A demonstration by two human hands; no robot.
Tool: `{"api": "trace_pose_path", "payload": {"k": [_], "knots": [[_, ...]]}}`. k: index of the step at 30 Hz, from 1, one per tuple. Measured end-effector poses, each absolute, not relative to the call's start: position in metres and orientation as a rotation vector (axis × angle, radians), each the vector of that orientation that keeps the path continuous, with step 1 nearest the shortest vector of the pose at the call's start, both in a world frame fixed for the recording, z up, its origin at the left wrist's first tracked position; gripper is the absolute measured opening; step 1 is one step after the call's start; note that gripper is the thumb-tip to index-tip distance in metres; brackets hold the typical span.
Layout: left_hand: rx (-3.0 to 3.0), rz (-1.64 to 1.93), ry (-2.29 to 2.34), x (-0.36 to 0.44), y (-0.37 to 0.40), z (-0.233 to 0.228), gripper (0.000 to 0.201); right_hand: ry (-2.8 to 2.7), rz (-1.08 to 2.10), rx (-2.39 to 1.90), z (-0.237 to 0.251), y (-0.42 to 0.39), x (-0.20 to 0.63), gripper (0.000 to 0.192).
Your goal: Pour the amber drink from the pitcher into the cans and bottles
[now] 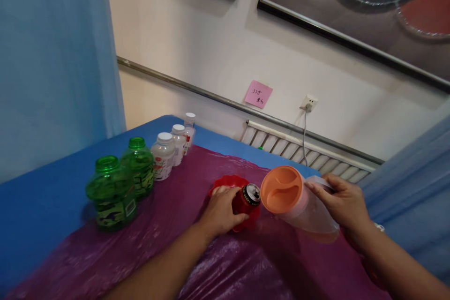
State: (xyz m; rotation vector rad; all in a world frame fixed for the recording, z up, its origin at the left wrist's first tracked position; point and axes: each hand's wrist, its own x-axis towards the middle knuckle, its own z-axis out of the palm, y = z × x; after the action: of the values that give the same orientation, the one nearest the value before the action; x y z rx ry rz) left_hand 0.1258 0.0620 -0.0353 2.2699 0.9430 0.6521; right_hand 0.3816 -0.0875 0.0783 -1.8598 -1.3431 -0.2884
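Observation:
My left hand [220, 211] is wrapped round a red and black drink can [247, 199], whose silver top with an opening faces up and right. The can leans over a red scalloped dish [230, 181] on the purple plastic sheet. By its handle, my right hand [342, 199] holds a clear pitcher [309, 215] with an orange lid [282, 190]. The pitcher is tilted, its lid end pointing left, close beside the can's top. A little liquid seems to lie in the pitcher's lower part. I cannot make out any stream between the pitcher and the can.
Two green open-necked bottles [111, 197] and several clear bottles with white caps [163, 157] stand in a row at left. The purple sheet [168, 225] covers part of the blue table [70, 173]. A radiator [281, 145] and plugged cord [305, 136] are behind.

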Motion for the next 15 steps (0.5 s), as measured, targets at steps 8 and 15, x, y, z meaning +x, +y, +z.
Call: {"api": "trace_pose_path", "payload": {"k": [8,15], "knots": [[2.248,0.712,0.941,0.125,0.064,-0.039,0.071,-1.164,-0.139,-1.734,0.064,-0.081,0.393,0.051],[2.224,0.781,0.980,0.125,0.067,-0.038,0.068,-0.700,0.091,-1.373,0.025,-0.057,0.425,0.052]]}}
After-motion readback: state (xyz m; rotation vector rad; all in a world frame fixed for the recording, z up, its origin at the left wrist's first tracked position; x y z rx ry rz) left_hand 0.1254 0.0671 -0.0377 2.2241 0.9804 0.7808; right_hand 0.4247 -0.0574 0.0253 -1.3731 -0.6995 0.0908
